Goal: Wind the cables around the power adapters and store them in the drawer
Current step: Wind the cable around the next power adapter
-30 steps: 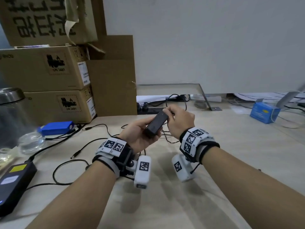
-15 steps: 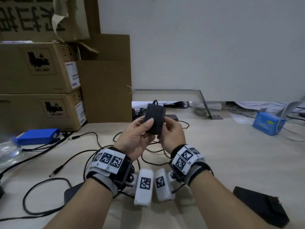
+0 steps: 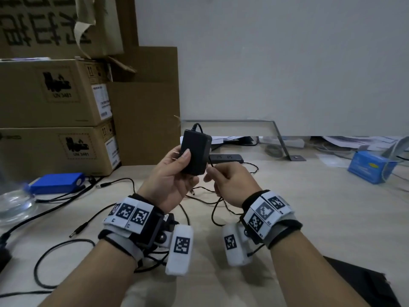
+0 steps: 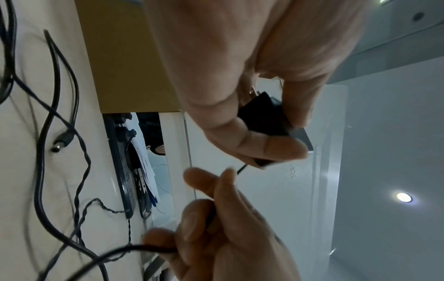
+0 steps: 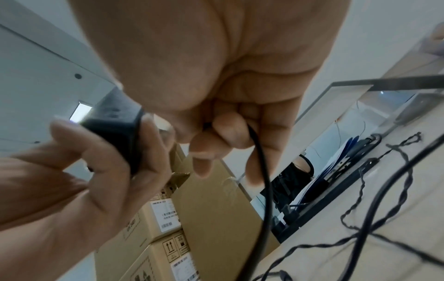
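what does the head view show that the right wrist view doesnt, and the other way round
Only the head view shows the flat blue pack left on the pale wooden desk, the blue carton at far right, and both marker-covered wristbands.

Only the right wrist view shows, from beneath, the curled fingers of the right hand closed round the thin black cable.

Both show the left hand gripping the black rectangular power adapter, the stacked brown cardboard boxes, and loose cables on the desk.
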